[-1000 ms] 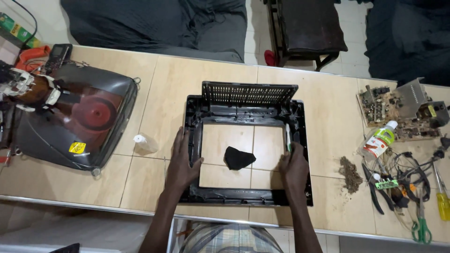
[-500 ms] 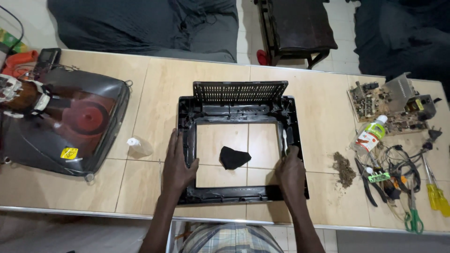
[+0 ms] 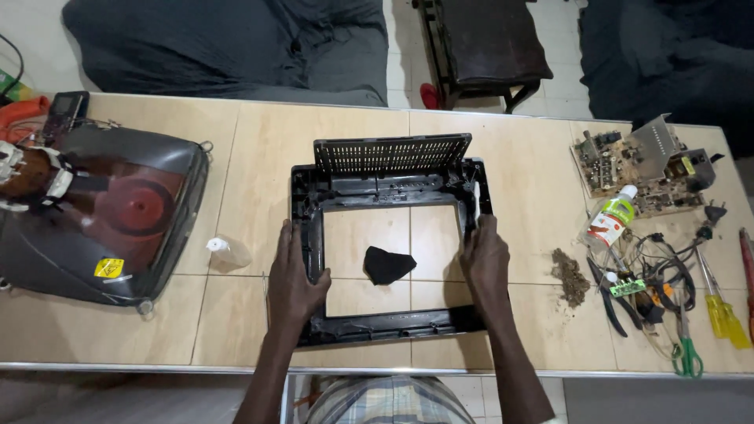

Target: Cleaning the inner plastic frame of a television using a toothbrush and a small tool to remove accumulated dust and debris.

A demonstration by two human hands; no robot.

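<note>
Black frame [image 3: 390, 326] — flat, vent away.

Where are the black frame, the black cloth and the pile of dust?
black frame [image 3: 385, 326], head view, on its near bar.
black cloth [image 3: 387, 265], head view, on its middle.
pile of dust [image 3: 571, 275], head view, on its middle.

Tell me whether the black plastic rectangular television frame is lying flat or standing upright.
Lying flat. The black plastic rectangular television frame rests on the tiled table, tiles and a black cloth visible through its opening, left hand and right hand on its sides.
</note>
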